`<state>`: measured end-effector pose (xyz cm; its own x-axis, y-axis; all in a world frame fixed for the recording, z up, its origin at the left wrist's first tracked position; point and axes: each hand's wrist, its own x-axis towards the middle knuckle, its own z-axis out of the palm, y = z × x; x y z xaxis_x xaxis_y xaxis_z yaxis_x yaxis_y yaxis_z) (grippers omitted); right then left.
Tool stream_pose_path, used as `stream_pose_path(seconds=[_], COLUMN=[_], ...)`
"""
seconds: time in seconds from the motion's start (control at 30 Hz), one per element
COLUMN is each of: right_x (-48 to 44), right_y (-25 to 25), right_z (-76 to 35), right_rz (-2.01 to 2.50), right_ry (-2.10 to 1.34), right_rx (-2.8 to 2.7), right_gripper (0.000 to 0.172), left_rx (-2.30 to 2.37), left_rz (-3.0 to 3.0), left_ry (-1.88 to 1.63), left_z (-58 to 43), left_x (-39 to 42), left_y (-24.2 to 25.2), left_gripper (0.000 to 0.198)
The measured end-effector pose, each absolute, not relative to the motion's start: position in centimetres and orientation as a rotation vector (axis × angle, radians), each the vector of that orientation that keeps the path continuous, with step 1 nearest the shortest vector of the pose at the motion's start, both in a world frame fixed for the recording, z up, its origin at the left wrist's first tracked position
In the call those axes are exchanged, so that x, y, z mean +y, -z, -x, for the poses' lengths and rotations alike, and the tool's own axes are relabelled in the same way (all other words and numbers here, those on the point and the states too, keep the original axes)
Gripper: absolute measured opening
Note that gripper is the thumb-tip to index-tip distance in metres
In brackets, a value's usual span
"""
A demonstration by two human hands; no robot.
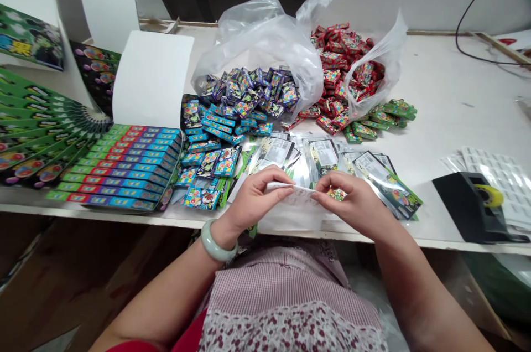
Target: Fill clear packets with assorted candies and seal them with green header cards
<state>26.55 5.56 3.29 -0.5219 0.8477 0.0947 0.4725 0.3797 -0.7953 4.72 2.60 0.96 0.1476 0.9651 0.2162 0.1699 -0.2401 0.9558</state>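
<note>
Over the table's front edge, both hands pinch a white printed paper sheet (296, 209), its top edge folded over. My left hand (259, 197), with a pale green bangle on the wrist, grips the left side between thumb and fingers. My right hand (352, 200) closes on the right side of the same sheet. A small colourful packet (337, 193) shows partly beside the right fingers; whether the hand touches it I cannot tell. Behind the hands lie clear plastic sleeves with printed cards (323, 154). Small blue boxes (201, 198) sit left of my left hand.
An open display box (120, 166) filled with rows of coloured boxes stands left, beside fanned green cards (37, 130). Plastic bags spill purple boxes (257, 89) and red packets (336, 64). Green packets (384, 119) lie nearby. A black tape dispenser (468, 208) and label sheets (498, 175) are right.
</note>
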Motion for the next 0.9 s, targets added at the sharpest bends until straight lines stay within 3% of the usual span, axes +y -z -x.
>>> stream_pose_path(seconds=[0.23,0.43,0.67,0.8,0.9], right_x=[5.49,5.62,5.31,5.31,5.31], right_y=[-3.63,-3.3,-3.05,-3.34,-3.31], right_z=[-26.55,-26.71,-26.48,-26.57,-26.57], right_rz=[1.162,1.171,1.216,1.179,1.191], right_ry=[-1.029,-1.059,-1.03,-1.071,-1.1], right_rx=[-2.229,-2.243,-2.156,-2.15,-2.134], right_gripper=[0.019,0.01,0.019,0.022,0.022], left_rx=[1.203,1.209,1.203,1.227,1.173], left_rz=[-1.43,-1.441,-1.299,-1.332,-1.301], left_ry=[-1.072,-1.107,-1.179,-1.172,-1.195], left_z=[-4.75,-4.85,-4.61,-4.45,-4.48], left_x=[2.51,2.64,2.46,2.36,2.33], left_y=[-1.25,-0.91,-0.67,-0.51,-0.41], left_gripper=[0.018,0.009,0.01,0.021,0.016])
